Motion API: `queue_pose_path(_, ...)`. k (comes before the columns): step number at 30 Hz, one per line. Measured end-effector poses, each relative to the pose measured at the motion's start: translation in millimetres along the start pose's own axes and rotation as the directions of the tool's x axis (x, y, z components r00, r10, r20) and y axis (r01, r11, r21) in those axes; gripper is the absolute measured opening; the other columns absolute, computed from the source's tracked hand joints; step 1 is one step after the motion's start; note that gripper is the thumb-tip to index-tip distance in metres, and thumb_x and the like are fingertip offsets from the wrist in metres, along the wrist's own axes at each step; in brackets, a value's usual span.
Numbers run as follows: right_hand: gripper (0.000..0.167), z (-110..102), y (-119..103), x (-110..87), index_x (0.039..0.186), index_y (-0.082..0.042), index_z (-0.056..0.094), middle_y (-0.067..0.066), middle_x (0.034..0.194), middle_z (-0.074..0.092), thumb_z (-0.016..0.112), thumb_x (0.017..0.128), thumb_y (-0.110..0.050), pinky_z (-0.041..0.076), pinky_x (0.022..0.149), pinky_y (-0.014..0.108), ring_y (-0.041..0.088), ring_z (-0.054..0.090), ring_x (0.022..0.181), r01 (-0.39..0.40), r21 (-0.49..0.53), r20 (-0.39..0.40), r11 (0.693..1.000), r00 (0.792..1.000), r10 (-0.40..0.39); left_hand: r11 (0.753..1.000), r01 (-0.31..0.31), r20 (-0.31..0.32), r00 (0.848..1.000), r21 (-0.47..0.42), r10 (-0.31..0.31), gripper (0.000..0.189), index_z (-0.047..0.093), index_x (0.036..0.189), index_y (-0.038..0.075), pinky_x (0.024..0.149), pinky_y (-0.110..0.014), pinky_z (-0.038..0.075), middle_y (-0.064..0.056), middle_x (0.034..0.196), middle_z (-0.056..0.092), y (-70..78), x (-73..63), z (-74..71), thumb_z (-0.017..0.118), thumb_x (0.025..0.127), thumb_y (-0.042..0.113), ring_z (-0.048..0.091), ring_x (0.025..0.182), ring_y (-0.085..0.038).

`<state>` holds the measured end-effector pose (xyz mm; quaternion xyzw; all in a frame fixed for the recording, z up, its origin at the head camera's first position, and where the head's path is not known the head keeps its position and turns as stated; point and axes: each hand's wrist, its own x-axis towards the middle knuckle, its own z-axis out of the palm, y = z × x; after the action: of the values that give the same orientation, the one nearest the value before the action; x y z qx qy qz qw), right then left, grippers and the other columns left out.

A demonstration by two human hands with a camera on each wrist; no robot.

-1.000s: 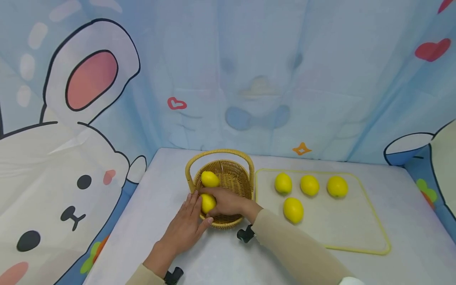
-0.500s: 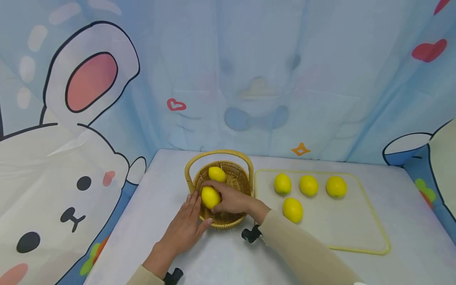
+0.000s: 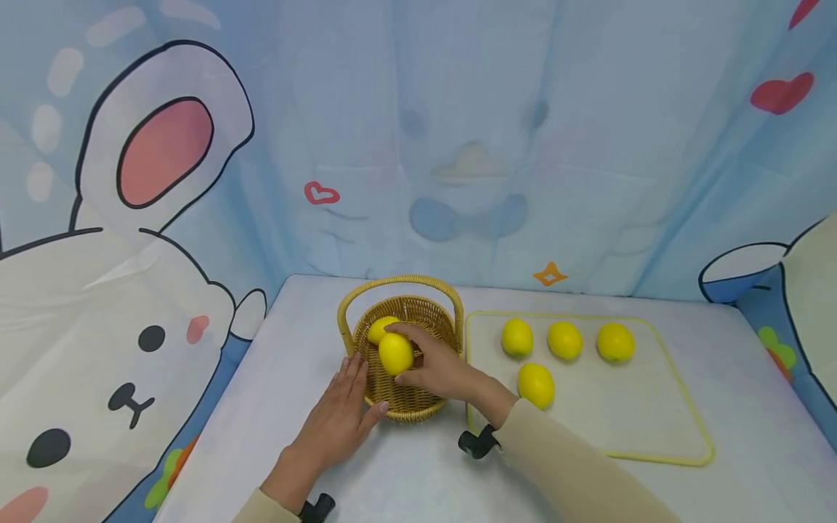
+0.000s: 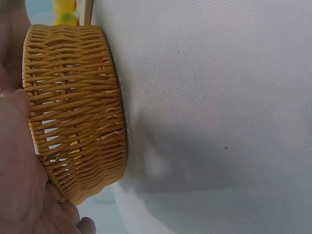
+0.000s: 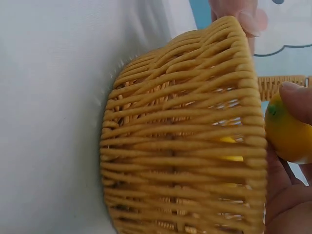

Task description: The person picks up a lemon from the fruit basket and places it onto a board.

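In the head view a wicker basket [image 3: 410, 416] with an arched handle stands on the table. My right hand [image 3: 447, 372] grips a yellow lemon [image 3: 396, 354] between thumb and fingers, over the basket's opening. The right wrist view shows that lemon [image 5: 288, 132] above the rim, its small green tip visible. Partly behind it, a second lemon [image 3: 379, 330] lies inside the basket. My left hand [image 3: 335, 412] rests against the basket's near left rim, fingers straight, thumb by the front edge. From the left wrist, the palm and fingers touch the woven wall [image 4: 75, 107].
To the right of the basket lies a pale board [image 3: 621, 414] with a yellow-green edge. Several lemons are on it: three in a back row, including one lemon [image 3: 615, 342] at the right, and a nearer lemon [image 3: 536, 385]. A printed curtain [image 3: 471, 145] hangs behind the table.
My right hand has lifted its lemon from low in the basket, moving up and to the right. The other lemon shifted right, then back left. My left hand has stayed at the rim.
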<state>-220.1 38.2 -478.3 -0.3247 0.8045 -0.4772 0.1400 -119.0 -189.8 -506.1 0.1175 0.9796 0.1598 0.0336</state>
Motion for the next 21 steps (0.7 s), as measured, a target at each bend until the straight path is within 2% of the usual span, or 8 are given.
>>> queue_pose_path(2,0.079,-3,-1,-5.1,0.159,-0.031,0.042,0.002,0.164,0.042,0.082,0.093,-0.013,0.055,0.107,0.051,0.030,0.057,0.134,0.001,0.012,-0.020,1.000,1.000,-0.001,1.000,0.004,0.001,1.000,-0.001,-0.004,0.086,0.020,0.168,0.001,0.132,-0.050,0.021,-0.015,0.178,0.009,0.2,0.2,0.2,0.039,0.110,0.062,0.006,0.165,-0.031)
queue_pose_path(9,0.079,-16,-3,-23.3,0.161,-0.018,0.041,0.006,0.161,0.043,0.080,0.094,-0.005,0.057,0.106,0.048,0.032,0.059,0.133,0.056,0.090,-0.069,0.994,0.996,-0.049,1.000,0.007,0.008,1.000,0.010,-0.007,0.089,0.019,0.168,0.002,0.133,-0.050,0.020,-0.015,0.178,0.007,0.8,-0.9,0.4,0.033,0.109,0.067,0.005,0.165,-0.030)
queue_pose_path(15,0.080,-28,-4,-42.0,0.161,-0.027,0.039,0.004,0.156,0.047,0.080,0.095,-0.008,0.058,0.103,0.041,0.028,0.061,0.129,0.069,0.122,-0.096,0.990,0.994,-0.057,1.000,0.014,0.015,1.000,0.003,-0.014,0.090,0.018,0.168,0.003,0.133,-0.050,0.020,-0.015,0.178,0.007,0.9,-1.3,-0.6,0.033,0.108,0.068,0.004,0.165,-0.030)
queue_pose_path(21,0.083,-43,-4,-62.8,0.161,-0.027,0.038,0.009,0.159,0.046,0.082,0.093,-0.008,0.056,0.107,0.043,0.031,0.061,0.130,0.075,0.102,-0.148,0.992,0.987,-0.060,1.000,0.013,0.018,1.000,0.000,-0.013,0.090,0.017,0.168,0.003,0.133,-0.049,0.019,-0.015,0.178,0.007,1.3,-0.8,-1.2,0.032,0.108,0.068,0.004,0.165,-0.030)
